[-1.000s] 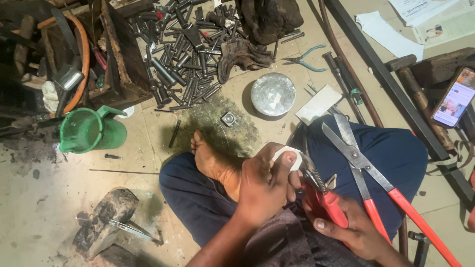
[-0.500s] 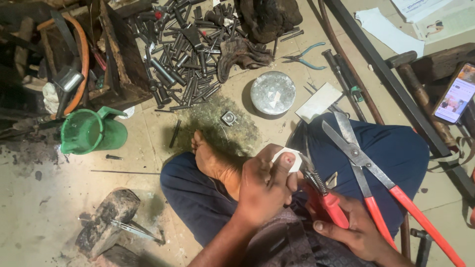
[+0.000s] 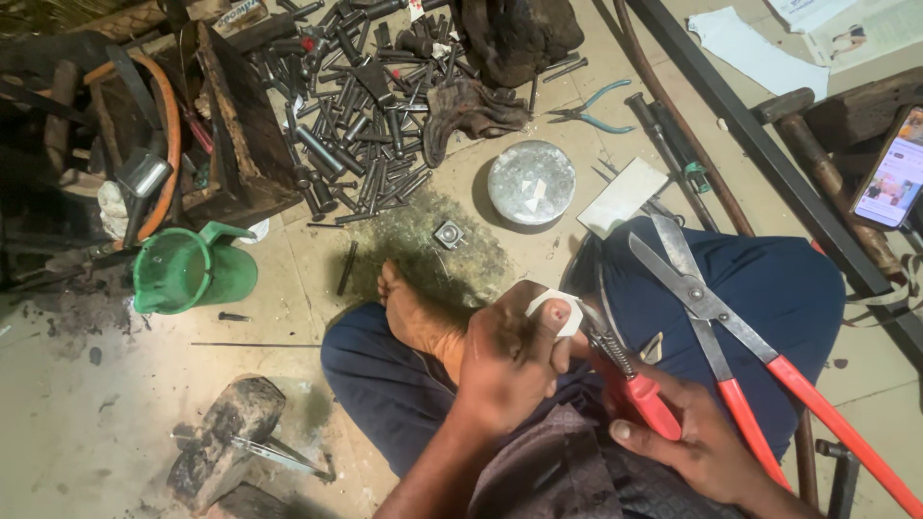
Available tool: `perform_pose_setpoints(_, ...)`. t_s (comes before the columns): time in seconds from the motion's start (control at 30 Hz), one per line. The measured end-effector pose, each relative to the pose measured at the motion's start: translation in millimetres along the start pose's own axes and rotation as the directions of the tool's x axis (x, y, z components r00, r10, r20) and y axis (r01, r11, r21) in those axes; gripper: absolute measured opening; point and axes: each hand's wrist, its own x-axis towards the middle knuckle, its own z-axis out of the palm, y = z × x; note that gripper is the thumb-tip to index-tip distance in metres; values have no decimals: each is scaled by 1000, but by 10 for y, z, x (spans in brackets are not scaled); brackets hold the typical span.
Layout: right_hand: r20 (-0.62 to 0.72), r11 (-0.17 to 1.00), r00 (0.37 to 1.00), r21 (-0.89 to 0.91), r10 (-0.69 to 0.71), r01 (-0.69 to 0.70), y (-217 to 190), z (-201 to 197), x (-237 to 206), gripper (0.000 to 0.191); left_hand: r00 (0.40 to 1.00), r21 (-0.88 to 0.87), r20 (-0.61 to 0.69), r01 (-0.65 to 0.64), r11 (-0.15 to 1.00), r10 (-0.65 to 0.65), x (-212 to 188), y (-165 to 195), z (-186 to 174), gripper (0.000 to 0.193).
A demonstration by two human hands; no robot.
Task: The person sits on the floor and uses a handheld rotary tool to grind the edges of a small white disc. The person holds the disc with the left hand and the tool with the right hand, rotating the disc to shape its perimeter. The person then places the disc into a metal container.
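Observation:
I sit on the floor with my legs crossed, in dark blue trousers. My left hand [image 3: 505,360] is closed around a small white piece [image 3: 558,309] held over my lap. My right hand [image 3: 687,437] grips the red handles of a pair of pliers [image 3: 625,370], whose metal jaws point at the white piece. Large red-handled metal shears [image 3: 716,317] lie across my right thigh, blades toward the top of the view. My bare foot [image 3: 413,312] rests on the floor just left of my left hand.
A heap of dark bolts and rods [image 3: 370,91] lies ahead, with a round metal tin [image 3: 531,181], a small square nut [image 3: 448,234] and blue-handled pliers [image 3: 588,108]. A green plastic jug [image 3: 187,271] is on the left. A lit phone [image 3: 899,173] lies far right beside a black bar [image 3: 760,144].
My hands have stayed over my lap with the white piece and the pliers. Only slight shifts of the hands and the view show.

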Motion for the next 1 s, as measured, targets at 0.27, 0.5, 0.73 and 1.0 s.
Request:
perform_pose_setpoints(0.27,19,999,999,25,-27,27,22,15,-19,44,999,74,23,38,997,-40,-27,99,-20,27)
perform_pose_setpoints(0.5,21,999,999,-17,-45,45,30,9,-24,49,999,10,46,-2,1000,1,-18,38,-25,31)
perform_pose_setpoints(0.73,50,1000,998,0,-26,26,139,-12,-14,74,991,15,69,116,993,-117,-22,90,-130,29)
perform_pose_setpoints(1.0,52,995,998,94,-25,20,210,0,-17,65,990,38,82,112,993,-115,23,39,-199,31)
